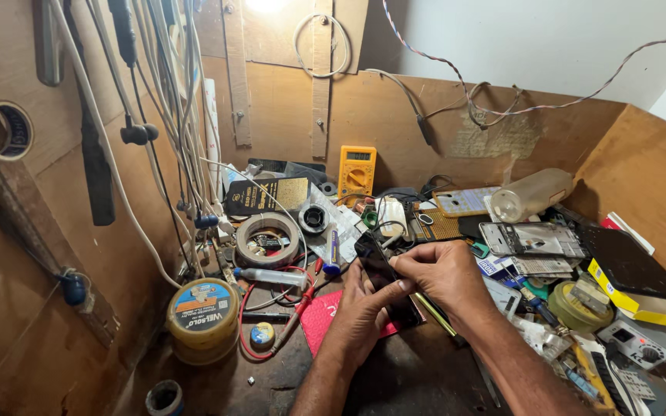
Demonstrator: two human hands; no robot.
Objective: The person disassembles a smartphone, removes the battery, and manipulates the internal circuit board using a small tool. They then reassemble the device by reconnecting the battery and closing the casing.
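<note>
Gripping a dark phone (379,270), fingers (402,262) of both hands closed.

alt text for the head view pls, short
Both hands, left hand and right hand, grip a dark phone over a red mat on a cluttered wooden bench, with a yellow multimeter behind.

Yellow multimeter (357,171) against the plywood wall, tape roll (268,239), round yellow tin (203,319), clear plastic bottle (532,195), hanging white cables (169,100)
</note>
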